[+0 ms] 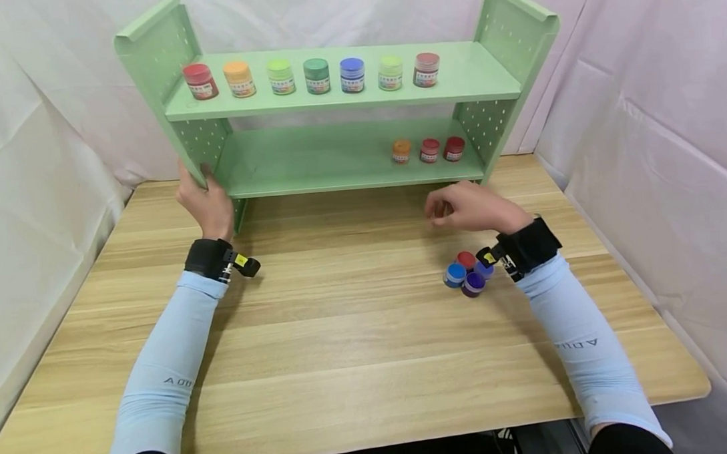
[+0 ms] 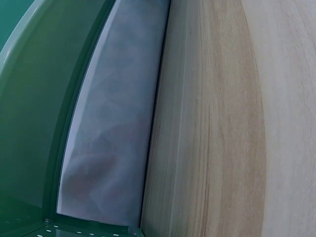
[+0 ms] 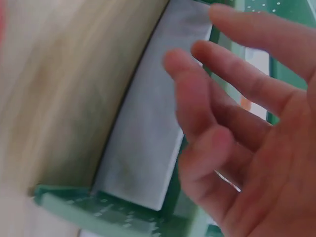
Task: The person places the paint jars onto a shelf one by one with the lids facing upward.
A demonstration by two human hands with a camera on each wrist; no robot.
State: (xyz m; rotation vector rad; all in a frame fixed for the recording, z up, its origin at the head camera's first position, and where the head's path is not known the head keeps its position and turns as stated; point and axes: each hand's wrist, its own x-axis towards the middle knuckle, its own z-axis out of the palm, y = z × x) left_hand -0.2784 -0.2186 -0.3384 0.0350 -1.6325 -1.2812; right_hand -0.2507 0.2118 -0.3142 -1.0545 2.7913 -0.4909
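A green two-tier shelf (image 1: 343, 154) stands at the back of the table. My left hand (image 1: 209, 205) grips the lower front edge of its left side panel, the thumb on the inner side. That hand is outside the left wrist view, which shows the shelf's green underside (image 2: 49, 98). My right hand (image 1: 468, 206) hovers in front of the shelf's right end, its fingers loosely bent and holding nothing. Just above it on the lower tier stand an orange jar (image 1: 401, 151) and two red jars, the nearer (image 1: 429, 150) and the farther (image 1: 453, 149).
On the upper tier several paint jars stand in a row, from a red one (image 1: 201, 82) to a dull red one (image 1: 426, 70). Near my right wrist a cluster of small jars, including a blue one (image 1: 455, 275) and a purple one (image 1: 474, 284), sits on the wooden table (image 1: 343, 334).
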